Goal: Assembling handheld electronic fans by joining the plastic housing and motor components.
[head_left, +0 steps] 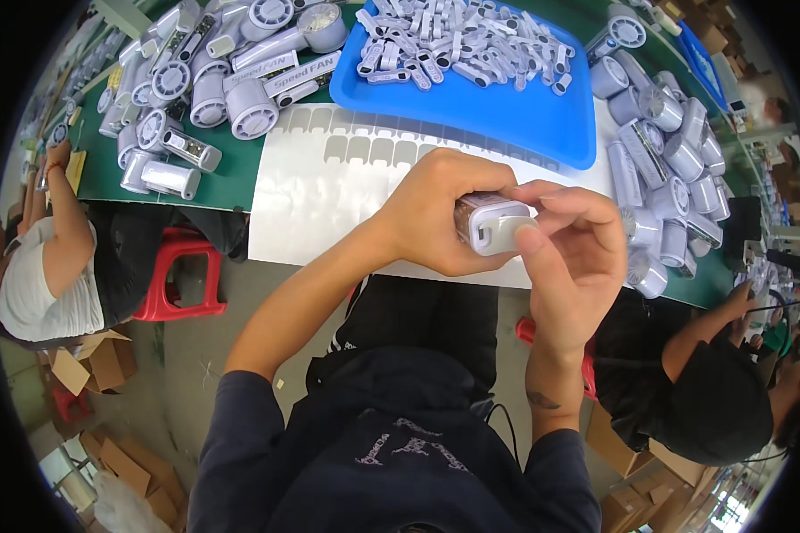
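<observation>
In front of my body, my left hand (427,211) is wrapped round a pale lilac handheld fan (473,213), its oblong end turned toward me. Most of the fan is hidden inside the grip. My right hand (582,253) pinches a light grey rounded piece (505,234) between thumb and fingers, against that end, partly over a slot. Whether the piece is stuck down there I cannot tell. Under my hands lies a white sheet (307,213) with rows of grey rounded stickers (373,149) along its far part.
Past my hands, a blue tray (462,124) holds many small pale parts (471,44). Heaps of fans lie on the green table at left (209,98) and right (680,160). A person in white (49,275) sits left, near a red stool (182,275); another in black (702,391) sits right.
</observation>
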`<state>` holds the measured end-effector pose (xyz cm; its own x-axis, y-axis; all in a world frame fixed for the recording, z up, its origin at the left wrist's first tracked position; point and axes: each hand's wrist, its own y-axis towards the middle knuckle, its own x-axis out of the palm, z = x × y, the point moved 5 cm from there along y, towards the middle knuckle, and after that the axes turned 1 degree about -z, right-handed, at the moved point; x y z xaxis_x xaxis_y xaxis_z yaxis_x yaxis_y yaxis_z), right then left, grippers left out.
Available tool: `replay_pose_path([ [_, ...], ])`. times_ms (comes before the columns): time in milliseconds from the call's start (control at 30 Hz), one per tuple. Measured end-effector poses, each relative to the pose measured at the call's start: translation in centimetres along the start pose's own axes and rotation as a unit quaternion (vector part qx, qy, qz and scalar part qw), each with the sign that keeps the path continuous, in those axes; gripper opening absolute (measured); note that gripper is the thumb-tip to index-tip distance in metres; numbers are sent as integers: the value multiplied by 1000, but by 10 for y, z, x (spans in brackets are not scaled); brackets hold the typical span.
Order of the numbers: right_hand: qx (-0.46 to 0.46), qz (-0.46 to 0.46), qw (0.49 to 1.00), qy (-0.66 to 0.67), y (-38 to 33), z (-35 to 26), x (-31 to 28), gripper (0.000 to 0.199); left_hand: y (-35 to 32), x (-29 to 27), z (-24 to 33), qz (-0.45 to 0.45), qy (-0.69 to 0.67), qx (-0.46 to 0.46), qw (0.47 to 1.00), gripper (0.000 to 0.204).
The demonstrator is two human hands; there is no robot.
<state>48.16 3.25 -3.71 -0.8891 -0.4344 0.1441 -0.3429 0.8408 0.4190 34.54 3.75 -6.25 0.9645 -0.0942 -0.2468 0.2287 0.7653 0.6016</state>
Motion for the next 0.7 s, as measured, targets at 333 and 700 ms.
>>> replay_pose_path([
  [333,-26,10,1000,-4,-2,-2,1,31,-2,1,-3,6,-11,-8,1000,29],
  [700,-28,14,999,-25,-2,-3,3,32,-2,1,-3,5,-10,-11,1000,32],
])
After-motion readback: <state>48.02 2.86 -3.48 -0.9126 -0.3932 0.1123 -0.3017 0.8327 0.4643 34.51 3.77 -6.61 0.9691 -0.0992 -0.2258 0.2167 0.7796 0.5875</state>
